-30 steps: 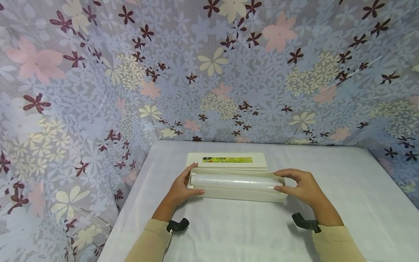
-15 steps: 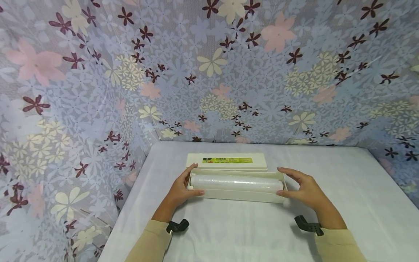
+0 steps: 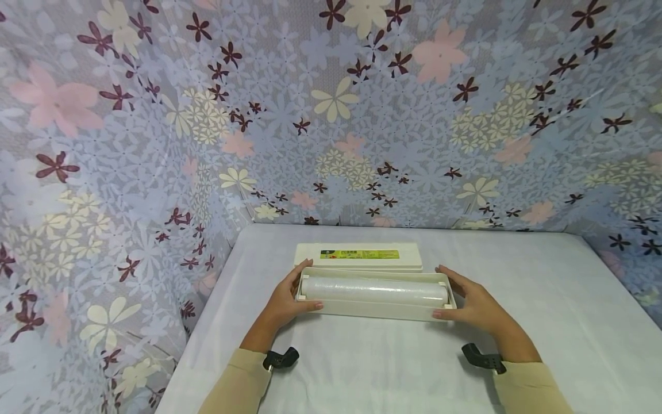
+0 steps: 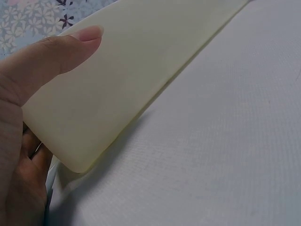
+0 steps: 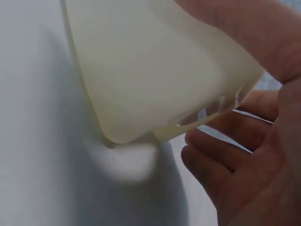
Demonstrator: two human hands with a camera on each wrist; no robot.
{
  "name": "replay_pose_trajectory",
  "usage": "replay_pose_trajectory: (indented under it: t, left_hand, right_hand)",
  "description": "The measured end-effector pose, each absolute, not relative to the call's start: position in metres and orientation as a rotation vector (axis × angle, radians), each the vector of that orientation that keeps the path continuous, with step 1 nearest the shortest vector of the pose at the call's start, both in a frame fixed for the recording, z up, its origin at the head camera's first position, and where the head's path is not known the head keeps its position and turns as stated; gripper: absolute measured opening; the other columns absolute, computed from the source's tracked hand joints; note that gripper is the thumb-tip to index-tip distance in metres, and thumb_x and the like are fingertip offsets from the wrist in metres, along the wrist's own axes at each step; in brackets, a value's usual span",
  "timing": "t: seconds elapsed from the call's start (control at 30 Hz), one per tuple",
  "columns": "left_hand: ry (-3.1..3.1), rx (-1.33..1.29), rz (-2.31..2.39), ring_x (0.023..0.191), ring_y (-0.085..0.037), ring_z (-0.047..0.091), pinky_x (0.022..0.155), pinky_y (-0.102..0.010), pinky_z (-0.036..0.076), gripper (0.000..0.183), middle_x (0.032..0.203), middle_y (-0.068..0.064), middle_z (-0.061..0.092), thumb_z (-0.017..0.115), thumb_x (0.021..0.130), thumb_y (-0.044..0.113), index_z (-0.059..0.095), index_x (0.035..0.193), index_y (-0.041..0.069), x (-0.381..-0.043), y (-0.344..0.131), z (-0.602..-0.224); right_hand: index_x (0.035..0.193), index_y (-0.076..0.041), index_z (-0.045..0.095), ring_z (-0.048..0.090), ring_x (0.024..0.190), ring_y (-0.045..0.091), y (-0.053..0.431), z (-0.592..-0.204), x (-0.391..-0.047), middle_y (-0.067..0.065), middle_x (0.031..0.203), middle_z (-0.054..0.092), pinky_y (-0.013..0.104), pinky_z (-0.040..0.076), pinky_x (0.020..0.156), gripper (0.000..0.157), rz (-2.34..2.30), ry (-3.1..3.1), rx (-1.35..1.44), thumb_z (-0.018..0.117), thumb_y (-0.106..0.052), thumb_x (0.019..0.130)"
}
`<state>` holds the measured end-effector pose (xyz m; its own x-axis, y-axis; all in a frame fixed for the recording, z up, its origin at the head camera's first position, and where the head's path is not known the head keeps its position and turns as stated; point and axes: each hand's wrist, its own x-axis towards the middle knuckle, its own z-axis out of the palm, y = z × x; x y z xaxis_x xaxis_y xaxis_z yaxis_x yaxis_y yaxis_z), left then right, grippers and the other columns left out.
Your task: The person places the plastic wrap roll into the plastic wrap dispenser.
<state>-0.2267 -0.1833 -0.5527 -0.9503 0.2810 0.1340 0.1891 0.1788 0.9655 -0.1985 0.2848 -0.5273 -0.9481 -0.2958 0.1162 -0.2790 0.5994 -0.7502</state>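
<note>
A long cream plastic box (image 3: 372, 309) stands lidless on the table, with a shiny roll of cling film (image 3: 374, 290) lying along its inside. My left hand (image 3: 284, 296) grips the box's left end, thumb over the front wall and fingers behind. At the other end my right hand (image 3: 478, 302) holds the box the same way, its thumb on the front wall near the corner. In the left wrist view the thumb (image 4: 70, 52) presses on the smooth cream wall. The right wrist view shows slots in the end wall (image 5: 207, 115) beside the curled fingers.
Just behind the box lies its cream lid (image 3: 357, 262) with a yellow-green label (image 3: 359, 253). A white cloth covers the table (image 3: 372, 368). Floral fabric (image 3: 331, 144) hangs behind and along the left side. Each wrist wears a black camera mount (image 3: 281, 357).
My right hand has moved from reaching inside the box's right end to gripping that end from outside. The roll's right end now shows uncovered. My left hand has stayed in place.
</note>
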Motion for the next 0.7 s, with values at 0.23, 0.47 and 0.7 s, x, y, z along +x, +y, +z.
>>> replay_pose_trajectory:
  t: [0.23, 0.47, 0.7]
  left_hand:
    - [2.359, 0.482, 1.904, 0.137, -0.027, 0.051, 0.103, -0.037, 0.05, 0.111, 0.163, -0.004, 0.042, 0.1, 0.073, 0.013, 0.039, 0.165, 0.021, -0.226, -0.182, -0.552]
    - [2.362, 0.468, 1.897, 0.137, -0.026, 0.051, 0.103, -0.038, 0.051, 0.112, 0.162, -0.002, 0.043, 0.101, 0.072, 0.013, 0.039, 0.165, 0.023, -0.227, -0.181, -0.551]
    - [2.353, 0.511, 1.911, 0.141, -0.026, 0.047, 0.104, -0.034, 0.049, 0.111, 0.164, -0.002, 0.039, 0.099, 0.074, 0.012, 0.036, 0.166, 0.021, -0.226, -0.183, -0.554]
  right_hand:
    - [0.167, 0.0, 0.016, 0.034, 0.146, 0.049, 0.282, -0.538, -0.2, 0.026, 0.164, 0.033, 0.01, 0.034, 0.101, 0.12, -1.569, 2.572, -0.533, 0.096, -0.018, 0.08]
    - [0.167, 0.001, 0.014, 0.032, 0.147, 0.048, 0.282, -0.548, -0.199, 0.025, 0.164, 0.033, 0.008, 0.032, 0.102, 0.116, -1.661, 2.545, -0.549, 0.093, -0.014, 0.083]
    - [0.169, -0.004, 0.016, 0.035, 0.146, 0.047, 0.282, -0.551, -0.199, 0.024, 0.163, 0.035, 0.008, 0.033, 0.102, 0.11, -1.65, 2.57, -0.57, 0.089, -0.016, 0.088]
